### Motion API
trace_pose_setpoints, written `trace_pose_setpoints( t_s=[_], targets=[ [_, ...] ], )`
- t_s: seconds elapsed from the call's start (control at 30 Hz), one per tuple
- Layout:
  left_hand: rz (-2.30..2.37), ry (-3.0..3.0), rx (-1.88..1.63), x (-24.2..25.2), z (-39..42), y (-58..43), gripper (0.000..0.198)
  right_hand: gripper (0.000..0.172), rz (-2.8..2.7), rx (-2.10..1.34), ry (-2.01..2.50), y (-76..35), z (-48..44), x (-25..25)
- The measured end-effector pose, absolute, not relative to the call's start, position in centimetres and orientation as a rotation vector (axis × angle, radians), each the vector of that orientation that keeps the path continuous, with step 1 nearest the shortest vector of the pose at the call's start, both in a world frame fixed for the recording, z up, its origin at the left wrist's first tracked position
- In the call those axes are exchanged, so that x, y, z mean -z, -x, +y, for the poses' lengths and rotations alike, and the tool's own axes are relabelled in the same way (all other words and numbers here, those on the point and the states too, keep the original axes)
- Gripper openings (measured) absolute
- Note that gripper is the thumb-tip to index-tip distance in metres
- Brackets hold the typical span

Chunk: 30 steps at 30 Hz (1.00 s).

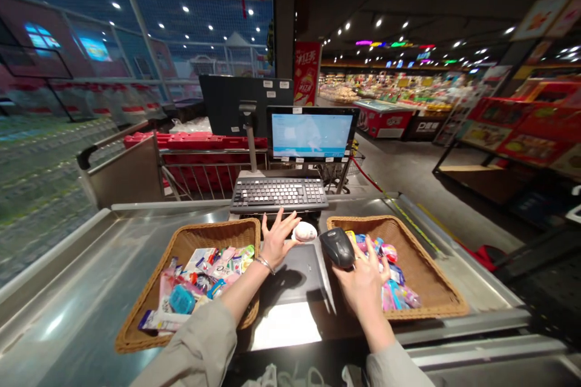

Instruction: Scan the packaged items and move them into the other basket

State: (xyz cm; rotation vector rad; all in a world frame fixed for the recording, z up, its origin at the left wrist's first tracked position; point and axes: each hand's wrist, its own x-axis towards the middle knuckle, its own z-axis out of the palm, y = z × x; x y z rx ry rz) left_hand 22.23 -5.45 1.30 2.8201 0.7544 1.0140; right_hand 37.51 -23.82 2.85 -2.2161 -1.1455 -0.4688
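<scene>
My left hand [276, 242] is over the middle of the counter, thumb and fingers closed on the edge of a small white round item [304, 231]. To its right, my right hand [361, 281] holds a black barcode scanner [338, 248], whose head points toward the white item. Some of the right fingers extend over the edge of the right wicker basket [436, 278], which contains colourful small packages [399, 290]. At the left, another wicker basket [149, 290] holds mixed packets, among them a blue item [182, 299].
A black keyboard [279, 192] lies beyond my hands, below a lit monitor [312, 135]. Between the baskets is a flat grey panel [295, 275] set in the metal counter [82, 290]. Shopping carts and red store displays stand farther back.
</scene>
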Motion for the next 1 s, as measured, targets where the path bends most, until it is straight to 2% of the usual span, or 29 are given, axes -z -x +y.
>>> trace_pose_setpoints(
  t_s=[0.6, 1.0],
  targets=[
    [0.511, -2.863, -0.873, -0.5, -8.7, -30.1, 0.055, 0.048, -0.860, 0.512, 2.282, -43.3, -27.3, -1.3],
    [0.413, -2.820, -0.697, 1.0, -10.2, -34.2, 0.055, 0.053, -0.766, 0.418, 2.363, -46.9, -29.5, -0.2]
  ],
)
